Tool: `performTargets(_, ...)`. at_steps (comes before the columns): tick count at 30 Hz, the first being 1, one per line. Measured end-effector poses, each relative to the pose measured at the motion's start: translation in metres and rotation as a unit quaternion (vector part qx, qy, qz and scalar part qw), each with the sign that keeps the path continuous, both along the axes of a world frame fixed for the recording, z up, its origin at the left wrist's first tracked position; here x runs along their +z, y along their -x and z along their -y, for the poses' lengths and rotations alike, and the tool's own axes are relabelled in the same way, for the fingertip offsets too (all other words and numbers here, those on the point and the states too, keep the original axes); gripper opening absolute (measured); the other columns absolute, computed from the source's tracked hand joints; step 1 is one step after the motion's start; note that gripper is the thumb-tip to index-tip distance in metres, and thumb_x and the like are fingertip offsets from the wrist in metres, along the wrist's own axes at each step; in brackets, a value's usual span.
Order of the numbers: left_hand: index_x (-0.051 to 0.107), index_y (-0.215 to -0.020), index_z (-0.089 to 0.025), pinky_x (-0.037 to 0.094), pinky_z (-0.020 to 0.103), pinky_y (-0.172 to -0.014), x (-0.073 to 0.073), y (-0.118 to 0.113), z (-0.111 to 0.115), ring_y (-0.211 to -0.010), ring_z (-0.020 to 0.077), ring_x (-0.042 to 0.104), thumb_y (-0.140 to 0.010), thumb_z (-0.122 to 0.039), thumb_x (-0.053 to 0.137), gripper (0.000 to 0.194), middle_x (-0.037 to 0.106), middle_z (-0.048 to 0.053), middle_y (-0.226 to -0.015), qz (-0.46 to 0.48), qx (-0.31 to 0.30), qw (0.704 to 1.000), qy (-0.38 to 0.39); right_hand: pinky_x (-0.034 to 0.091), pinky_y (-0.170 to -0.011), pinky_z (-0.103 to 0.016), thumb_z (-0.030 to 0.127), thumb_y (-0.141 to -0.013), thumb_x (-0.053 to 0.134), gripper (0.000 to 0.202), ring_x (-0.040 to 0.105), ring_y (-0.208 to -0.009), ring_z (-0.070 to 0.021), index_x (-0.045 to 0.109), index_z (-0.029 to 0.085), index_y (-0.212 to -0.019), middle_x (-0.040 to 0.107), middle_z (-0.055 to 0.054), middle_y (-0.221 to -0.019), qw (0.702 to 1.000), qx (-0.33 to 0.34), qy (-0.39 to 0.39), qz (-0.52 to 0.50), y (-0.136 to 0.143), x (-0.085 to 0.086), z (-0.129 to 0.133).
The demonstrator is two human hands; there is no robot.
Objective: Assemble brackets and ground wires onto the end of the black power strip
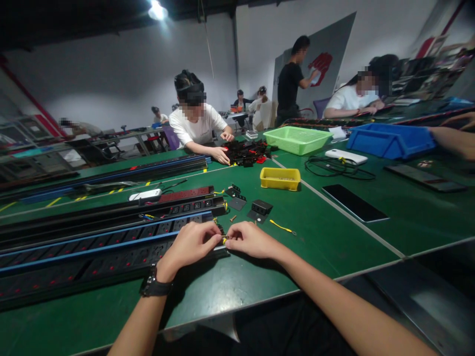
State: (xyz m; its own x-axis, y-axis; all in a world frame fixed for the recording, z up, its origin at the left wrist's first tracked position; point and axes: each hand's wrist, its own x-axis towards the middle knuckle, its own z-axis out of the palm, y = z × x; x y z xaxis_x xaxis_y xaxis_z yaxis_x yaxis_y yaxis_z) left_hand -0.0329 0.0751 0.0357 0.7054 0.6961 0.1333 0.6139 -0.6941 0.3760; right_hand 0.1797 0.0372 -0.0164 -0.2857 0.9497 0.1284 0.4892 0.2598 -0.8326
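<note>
At the open end of the nearest power strip [122, 262], a long black bar with a row of sockets and red dots, my two hands meet. My left hand [193, 242] is closed in a pinch over the strip's end; what its fingers hold is hidden. Facing it, my right hand [248, 240] pinches by a short yellow wire [224, 241] that comes out there. Just beyond lie black end caps [261, 207], a small brass-coloured screw [233, 218] and a loose yellow wire with a ring terminal [282, 227].
More strips [193, 205] lie parallel to the left. A yellow tray [280, 185], a green basket [297, 143], a blue bin [389, 141], a black cable [334, 168] and a phone [354, 202] are farther off. Across the table a person [198, 126] handles a pile of black and red parts [247, 152].
</note>
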Motion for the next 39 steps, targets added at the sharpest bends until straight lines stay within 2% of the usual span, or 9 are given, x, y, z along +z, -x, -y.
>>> performTargets(7,0.073,-0.091,-0.023,0.037,0.023,-0.060,0.0000,0.0010,0.0003,-0.065,0.0123,0.065,-0.095,-0.032,0.061,0.016,0.076,-0.003,-0.079,0.013,0.000,1.000,0.024,0.037,-0.061,-0.023,0.021,-0.083,0.069,0.007,0.062,-0.070,-0.0144,0.074,0.015,-0.083,0.071,-0.002,-0.076,1.000,0.000,-0.004,0.008,-0.0002,0.0064,0.0047)
performTargets(12,0.073,-0.093,-0.023,0.038,0.023,-0.061,0.0049,-0.0007,-0.0004,-0.066,0.0131,0.065,-0.095,-0.033,0.061,0.016,0.076,-0.002,-0.081,0.006,-0.002,0.999,0.049,0.037,-0.061,-0.023,0.022,-0.084,0.069,0.008,0.062,-0.070,-0.0139,0.074,0.015,-0.082,0.070,-0.002,-0.076,1.000,-0.004,-0.008,0.003,0.0003,0.0051,0.0051)
performTargets(17,0.074,-0.092,-0.023,0.036,0.025,-0.061,0.0089,-0.0032,0.0003,-0.068,0.0148,0.064,-0.097,-0.034,0.058,0.020,0.076,-0.002,-0.082,-0.019,0.006,0.999,0.026,0.036,-0.061,-0.022,0.023,-0.084,0.070,0.008,0.062,-0.070,-0.0136,0.073,0.016,-0.082,0.071,-0.001,-0.077,1.000,-0.004,-0.005,0.000,0.0000,0.0003,0.0029)
performTargets(24,0.076,-0.092,-0.025,0.036,0.026,-0.065,0.0043,-0.0041,-0.0011,-0.071,0.0160,0.066,-0.099,-0.036,0.055,0.025,0.077,-0.001,-0.084,-0.045,0.005,0.999,-0.001,0.037,-0.064,-0.023,0.023,-0.085,0.070,0.008,0.065,-0.074,-0.0149,0.075,0.017,-0.087,0.074,-0.002,-0.081,0.999,-0.013,-0.040,0.016,0.0007,-0.0007,0.0045)
performTargets(30,0.074,-0.093,-0.026,0.035,0.027,-0.063,0.0030,-0.0035,0.0002,-0.069,0.0156,0.065,-0.099,-0.037,0.052,0.025,0.076,-0.003,-0.082,-0.036,0.013,0.999,-0.005,0.036,-0.063,-0.023,0.024,-0.085,0.070,0.009,0.064,-0.073,-0.0152,0.075,0.018,-0.087,0.074,-0.002,-0.082,0.999,-0.005,-0.039,0.023,-0.0001,-0.0006,0.0039)
performTargets(35,0.067,-0.099,-0.026,0.038,0.027,-0.065,0.0029,-0.0032,0.0027,-0.069,0.0153,0.067,-0.098,-0.030,0.052,0.016,0.075,-0.005,-0.080,-0.009,0.006,1.000,0.004,0.036,-0.064,-0.024,0.032,-0.096,0.060,0.022,0.064,-0.074,-0.0159,0.076,0.018,-0.089,0.075,-0.004,-0.084,0.998,-0.004,-0.045,0.039,-0.0052,0.0047,0.0027)
performTargets(39,0.064,-0.103,-0.026,0.040,0.026,-0.067,0.0013,-0.0034,0.0033,-0.074,0.0156,0.069,-0.097,-0.027,0.051,0.014,0.076,-0.004,-0.085,0.003,-0.005,1.000,0.010,0.036,-0.066,-0.025,0.030,-0.100,0.053,0.028,0.064,-0.076,-0.0161,0.073,0.017,-0.086,0.074,-0.005,-0.084,0.996,-0.014,-0.055,0.073,-0.0072,0.0074,0.0029)
